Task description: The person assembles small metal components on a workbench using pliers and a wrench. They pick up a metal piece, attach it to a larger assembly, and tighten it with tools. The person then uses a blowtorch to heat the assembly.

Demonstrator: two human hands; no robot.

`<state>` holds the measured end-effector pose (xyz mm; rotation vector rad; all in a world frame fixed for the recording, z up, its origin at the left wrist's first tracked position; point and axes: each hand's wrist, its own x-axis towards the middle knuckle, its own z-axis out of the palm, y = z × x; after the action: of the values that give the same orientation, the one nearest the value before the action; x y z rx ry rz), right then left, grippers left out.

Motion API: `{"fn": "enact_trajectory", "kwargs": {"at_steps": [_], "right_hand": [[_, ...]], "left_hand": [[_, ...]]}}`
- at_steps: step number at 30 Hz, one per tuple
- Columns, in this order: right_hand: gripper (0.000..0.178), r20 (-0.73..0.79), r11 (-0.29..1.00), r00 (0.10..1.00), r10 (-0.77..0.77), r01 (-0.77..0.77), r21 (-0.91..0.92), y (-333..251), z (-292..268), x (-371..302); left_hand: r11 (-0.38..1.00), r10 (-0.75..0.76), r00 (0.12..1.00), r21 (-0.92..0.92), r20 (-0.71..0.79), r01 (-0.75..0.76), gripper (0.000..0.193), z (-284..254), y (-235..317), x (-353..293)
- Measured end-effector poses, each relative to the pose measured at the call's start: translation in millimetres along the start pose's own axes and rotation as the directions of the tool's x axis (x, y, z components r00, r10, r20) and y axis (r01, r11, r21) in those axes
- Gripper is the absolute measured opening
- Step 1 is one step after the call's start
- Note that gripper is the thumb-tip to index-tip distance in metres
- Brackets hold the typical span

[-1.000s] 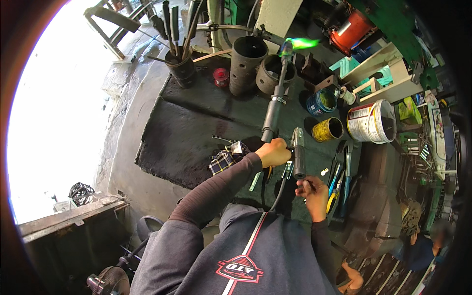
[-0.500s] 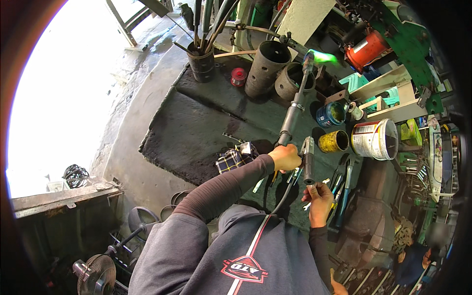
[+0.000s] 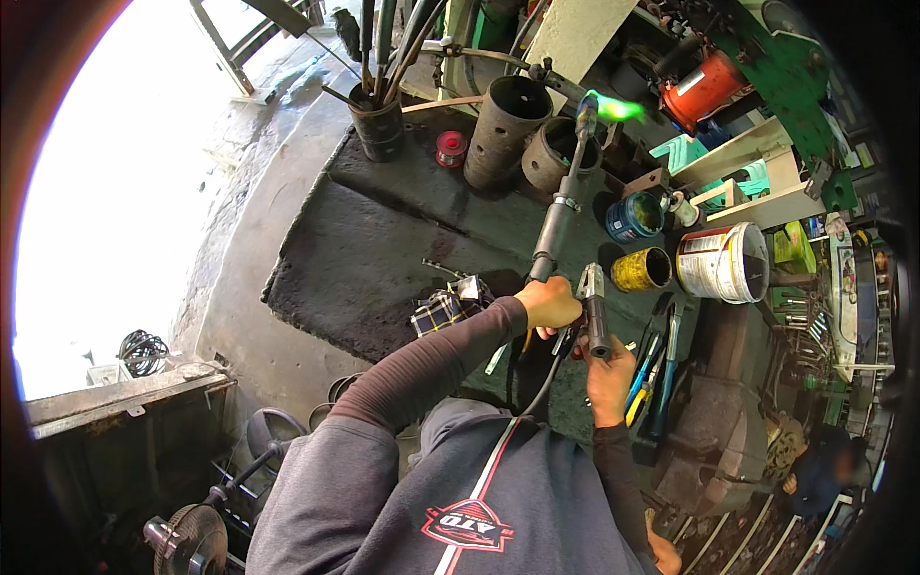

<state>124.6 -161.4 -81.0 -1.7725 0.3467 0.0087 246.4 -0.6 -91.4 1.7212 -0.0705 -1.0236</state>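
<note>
We find the left hand [image 3: 549, 302] clenched on the lower end of a long dark metal shaft [image 3: 559, 211] angled up over the dark grimy tabletop [image 3: 383, 249]; the right hand [image 3: 608, 376] grips a grey metal tool [image 3: 594, 309] just beside it; we would judge a steadier result with the shaft braced low and the tool squared to it.

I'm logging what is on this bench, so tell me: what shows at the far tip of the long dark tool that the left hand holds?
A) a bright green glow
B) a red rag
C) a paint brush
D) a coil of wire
A: the left hand grips the long dark tool, and at its far end a bright green glow shows beside the rusty cylinders.
</note>
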Motion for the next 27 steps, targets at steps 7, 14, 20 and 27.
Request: {"fn": "enact_trajectory", "kwargs": {"at_steps": [7, 14, 20, 27], "right_hand": [[0.012, -0.077, 0.991, 0.991, -0.113, 0.107, -0.082, 5, 9, 2], [0.016, -0.17, 0.963, 0.973, -0.154, 0.11, -0.245, 4, 20, -3], [0.013, -0.223, 0.912, 0.94, -0.259, 0.162, -0.376, 24, 15, -1], [0.015, -0.189, 0.942, 0.957, -0.219, 0.156, -0.298, 8, 13, -9]], "left_hand": [[0.999, 0.037, 0.998, -0.039, 0.044, -0.035, 0.028, 2, -3, 3], [0.998, 0.042, 0.999, -0.049, 0.026, -0.041, 0.029, 4, -3, 2], [0.994, 0.074, 0.997, -0.081, 0.017, -0.073, 0.03, 5, 2, -8], [0.992, 0.072, 0.997, -0.102, 0.026, -0.069, 0.029, 5, -4, -4]]}}
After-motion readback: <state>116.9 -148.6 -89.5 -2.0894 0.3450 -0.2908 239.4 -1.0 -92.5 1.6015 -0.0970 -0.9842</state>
